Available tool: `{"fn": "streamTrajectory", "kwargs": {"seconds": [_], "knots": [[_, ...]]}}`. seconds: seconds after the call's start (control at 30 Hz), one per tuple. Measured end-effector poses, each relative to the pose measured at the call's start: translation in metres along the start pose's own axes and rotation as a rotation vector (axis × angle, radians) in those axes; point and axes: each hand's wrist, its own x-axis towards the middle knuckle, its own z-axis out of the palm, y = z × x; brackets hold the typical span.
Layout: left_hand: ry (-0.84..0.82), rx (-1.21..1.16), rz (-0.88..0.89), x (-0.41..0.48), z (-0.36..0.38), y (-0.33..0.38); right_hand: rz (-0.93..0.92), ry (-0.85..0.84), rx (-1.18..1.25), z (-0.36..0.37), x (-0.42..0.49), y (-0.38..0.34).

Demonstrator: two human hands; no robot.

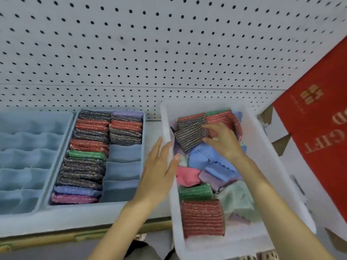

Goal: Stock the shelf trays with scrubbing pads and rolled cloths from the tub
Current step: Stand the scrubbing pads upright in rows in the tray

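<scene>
- Background: a white pegboard (150,44) rises behind a pale shelf (84,220); a red printed carton (319,132) leans in at the far right.
- Trays: two blue divided trays stand side by side, touching, at the left of the shelf.
- The left tray (11,209) shows only bare blue compartments.
- The right tray (139,128) has two columns. The left column is packed front to back with scrubbing pads (82,171) on edge: dark, red, one green, one blue and one purple. Blur prevents a firm count.
- In the right column only the back section is filled. Three compartments in front of it show bare lining.
- Tub: one white tub (270,156) sits just right of the trays, its near end overhanging the shelf edge.
- Tub contents: two dark pads at the back left, red pads behind them, one green and one large red pad at the near end. Loose cloths (202,158) in blue, pink, purple and pale green lie between.
- Left hand (159,166): fingers straight, lying against the tub's left wall, thumb over the rim.
- Right hand (223,139): inside the tub, thumb and forefinger pinching the right edge of the nearer dark pad (189,138).
</scene>
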Motion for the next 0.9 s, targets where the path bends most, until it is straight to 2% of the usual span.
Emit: {"fn": "streamTrajectory", "kwargs": {"seconds": [0.2,0.33,0.4,0.5,0.63,0.73,0.83,0.9], "knots": [[0.15,0.168,-0.062,0.014,0.036,0.012,-0.205,-0.276,-0.172,0.005,0.065,0.015],[0.153,0.235,-0.089,0.011,0.042,0.011,-0.244,-0.386,-0.516,0.015,0.086,0.008],[0.157,0.271,-0.103,0.012,0.042,0.01,-0.234,-0.389,-0.627,0.015,0.089,0.003],[0.164,0.274,-0.105,0.012,0.042,0.011,-0.287,-0.311,-0.653,0.01,0.086,-0.001],[0.196,0.276,-0.102,0.013,0.042,0.013,-0.436,-0.242,-0.498,0.008,0.061,0.007],[0.299,0.219,-0.098,0.01,0.041,0.022,-0.356,-0.109,-0.305,-0.004,0.045,0.012],[0.392,-0.056,-0.135,0.011,0.039,0.047,-0.184,0.001,0.147,-0.025,0.033,0.006],[0.375,-0.277,-0.162,0.019,0.04,0.069,-0.068,0.004,0.473,-0.037,0.025,-0.005]]}}
